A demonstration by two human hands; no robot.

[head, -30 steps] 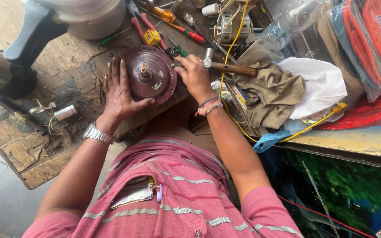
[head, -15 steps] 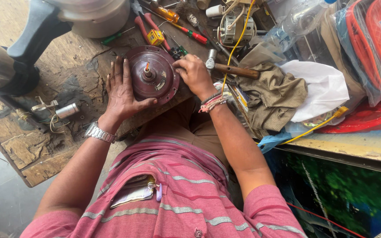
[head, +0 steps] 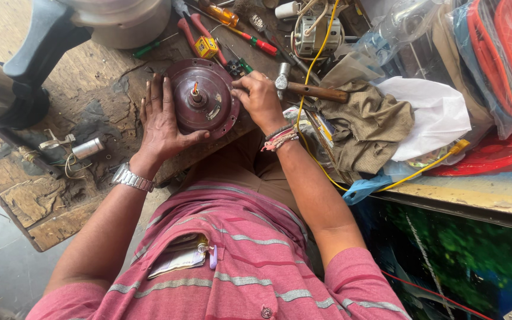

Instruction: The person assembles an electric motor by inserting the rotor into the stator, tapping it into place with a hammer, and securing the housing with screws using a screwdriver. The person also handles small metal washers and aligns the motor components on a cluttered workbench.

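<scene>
left hand (head: 162, 121): flat, fingers spread, palm bracing the left edge of the motor housing (head: 200, 102); not gripping
motor housing: round, maroon, upper centre on the workbench (head: 90, 89)
right hand (head: 259, 99): fingertips pinched at the right rim (what they hold, can't tell); looks like fiddling a fastener; next needs a steady twist

Maroon motor housing (head: 202, 106); pink grey-striped shirt (head: 238, 266); yellow cable (head: 309, 77).

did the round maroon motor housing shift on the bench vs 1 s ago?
No. The round maroon motor housing keeps its place beside the wooden-handled hammer; left hand and right hand still on it.
</scene>
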